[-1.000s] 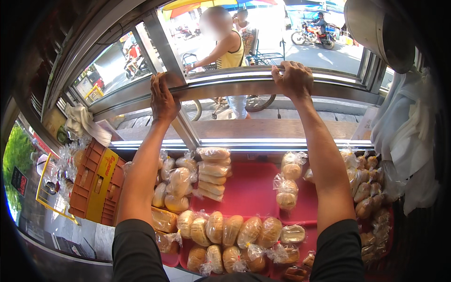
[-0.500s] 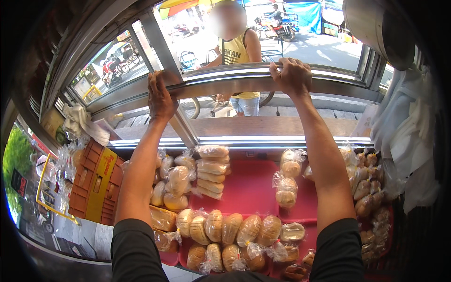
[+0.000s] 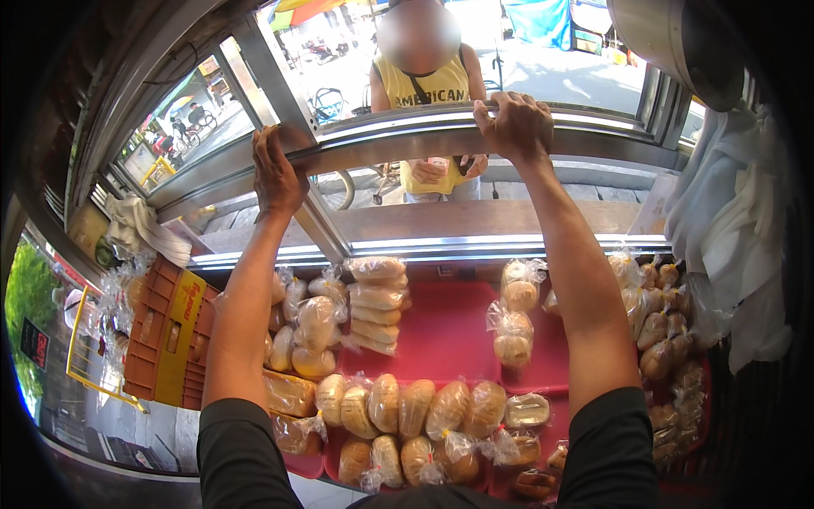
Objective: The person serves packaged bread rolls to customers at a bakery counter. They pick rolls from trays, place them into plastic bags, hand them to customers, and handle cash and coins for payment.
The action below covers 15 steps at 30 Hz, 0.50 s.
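My left hand [image 3: 280,174] is set against the corner where the metal rail [image 3: 407,142] meets the metal post [image 3: 284,76]; its fingers lie close together, bent over the edge, but I cannot tell if they press hard. To its right, my right hand [image 3: 517,127] is curled around the top edge of the same rail, which therefore runs directly between the two grips. As I judge, the hold is made on both sides, and neither hand shows any bread; how far the rail is already shifted, or how much is left, I cannot tell. Just beyond the rail, between my hands, stands a person in a yellow top [image 3: 394,85] with dark block letters, readable, across the chest. Below the grip, between my forearms, long buns [image 3: 376,293] and wrapped loaves [image 3: 415,403] rest on red trays [image 3: 449,331]; on their bags I find no writing that I can read. Outward from my left forearm, an orange-brown crate [image 3: 148,365] carries a yellow panel with red lettering, and farther left a dark sign [image 3: 34,343] has reddish marks, too small for reading surely.
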### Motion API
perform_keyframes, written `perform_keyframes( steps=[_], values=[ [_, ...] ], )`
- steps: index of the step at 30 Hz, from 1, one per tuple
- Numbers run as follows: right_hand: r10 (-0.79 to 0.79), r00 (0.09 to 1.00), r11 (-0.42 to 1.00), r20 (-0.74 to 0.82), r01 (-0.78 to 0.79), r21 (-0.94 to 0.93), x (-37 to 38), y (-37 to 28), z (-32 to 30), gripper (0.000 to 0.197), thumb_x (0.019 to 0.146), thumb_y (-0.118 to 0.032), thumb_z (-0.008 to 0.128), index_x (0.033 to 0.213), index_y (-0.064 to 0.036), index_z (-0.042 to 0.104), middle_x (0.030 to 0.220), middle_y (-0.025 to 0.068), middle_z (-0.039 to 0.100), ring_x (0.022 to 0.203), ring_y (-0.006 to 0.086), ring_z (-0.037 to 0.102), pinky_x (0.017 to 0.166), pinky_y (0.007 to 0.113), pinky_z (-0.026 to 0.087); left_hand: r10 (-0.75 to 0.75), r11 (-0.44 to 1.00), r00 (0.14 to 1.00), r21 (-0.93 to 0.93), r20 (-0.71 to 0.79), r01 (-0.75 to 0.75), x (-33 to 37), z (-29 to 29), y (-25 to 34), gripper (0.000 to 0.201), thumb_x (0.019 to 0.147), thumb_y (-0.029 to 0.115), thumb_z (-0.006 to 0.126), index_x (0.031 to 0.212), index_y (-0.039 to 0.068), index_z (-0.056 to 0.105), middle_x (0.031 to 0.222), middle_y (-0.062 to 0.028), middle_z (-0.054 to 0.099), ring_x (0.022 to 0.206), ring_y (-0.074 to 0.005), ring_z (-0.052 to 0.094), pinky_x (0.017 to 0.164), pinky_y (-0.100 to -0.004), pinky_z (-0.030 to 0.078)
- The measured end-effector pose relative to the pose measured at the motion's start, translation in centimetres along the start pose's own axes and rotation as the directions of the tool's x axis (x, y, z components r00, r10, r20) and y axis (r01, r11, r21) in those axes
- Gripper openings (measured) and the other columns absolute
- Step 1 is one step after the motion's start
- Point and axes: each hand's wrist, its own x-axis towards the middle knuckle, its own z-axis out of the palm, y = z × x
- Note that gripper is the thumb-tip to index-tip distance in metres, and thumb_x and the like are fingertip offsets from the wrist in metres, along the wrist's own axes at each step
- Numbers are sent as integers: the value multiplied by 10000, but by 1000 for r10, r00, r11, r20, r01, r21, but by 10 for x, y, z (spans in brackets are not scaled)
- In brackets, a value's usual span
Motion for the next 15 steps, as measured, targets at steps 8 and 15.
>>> perform_keyframes(
  steps=[8,15],
  values=[
    [14,1000,1000,15,-14,-4,-1,-2,1,501,962,-529,577,1096,-102,803,1084,135,795,1077,297,746,1012,468,522,-4,1000,1000,1,8,4,-1,-1,-2,943,785,20,789,1578,53,281,1557,-213,363,1537,-491,296,1234,-585,385],
    [-17,997,1000,-73,17,2,-8,-2,4,492,959,-521,591,1049,-87,804,1023,128,800,1021,284,759,970,453,532,-1,1000,1000,-8,15,1,-7,-2,-3,952,765,-1,779,1578,46,285,1562,-218,359,1541,-485,290,1239,-569,377]
  ],
)
